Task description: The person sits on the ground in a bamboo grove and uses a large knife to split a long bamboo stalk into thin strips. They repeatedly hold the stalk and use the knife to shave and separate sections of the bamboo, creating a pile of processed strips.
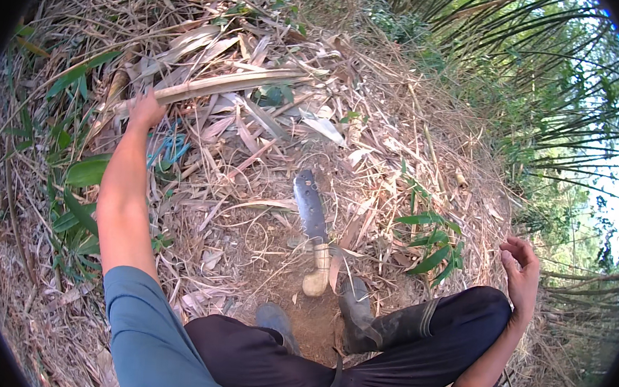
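Head view: far left on the littered ground (391, 171), the left hand (146, 110) grips a pale stalk (234, 82), well apart from the machete (313, 219) beside bare soil (267, 266). The right hand (522, 279), loosely curled, has open room beside the knee (488, 304).

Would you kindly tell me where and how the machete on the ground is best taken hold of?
Probably by its pale handle, coming from the near side and closing around it just ahead of the rounded butt. The machete lies with that end nearest the camera and its blade pointing away. The right hand looks empty.
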Tool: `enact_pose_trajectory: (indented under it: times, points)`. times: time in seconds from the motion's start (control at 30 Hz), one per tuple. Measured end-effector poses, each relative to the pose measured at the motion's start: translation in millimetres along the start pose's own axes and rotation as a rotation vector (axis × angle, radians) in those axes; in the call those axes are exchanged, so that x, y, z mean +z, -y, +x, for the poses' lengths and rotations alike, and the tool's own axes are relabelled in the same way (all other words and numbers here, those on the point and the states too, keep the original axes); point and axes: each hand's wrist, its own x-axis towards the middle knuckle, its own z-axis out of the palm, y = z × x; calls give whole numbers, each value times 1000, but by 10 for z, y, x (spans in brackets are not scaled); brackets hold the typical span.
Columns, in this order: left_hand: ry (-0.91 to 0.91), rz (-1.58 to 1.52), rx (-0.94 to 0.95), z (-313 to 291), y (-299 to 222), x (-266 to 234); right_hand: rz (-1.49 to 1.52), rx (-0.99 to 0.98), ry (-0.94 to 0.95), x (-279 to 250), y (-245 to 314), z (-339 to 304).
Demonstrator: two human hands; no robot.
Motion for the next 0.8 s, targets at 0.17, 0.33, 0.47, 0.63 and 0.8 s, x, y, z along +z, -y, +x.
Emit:
enact_pose_trajectory:
  times: [0.17,0.33,0.47,0.63,0.8]
  points:
    - [-4,38,15,-125,-68,12,-86,-70,-8,3,141,-84]
    - [-143,101,101,-9,131,113,-86,-44,68,0,256,-57]
    - [16,-144,69,126,77,74,-118,-80,17,-1,128,-22]
    - [42,83,99,-93,-263,25,-164,-39,-16,-9,74,-100]
    - [42,-55,221,138,383,631,-143,-97,31,43,236,-28]
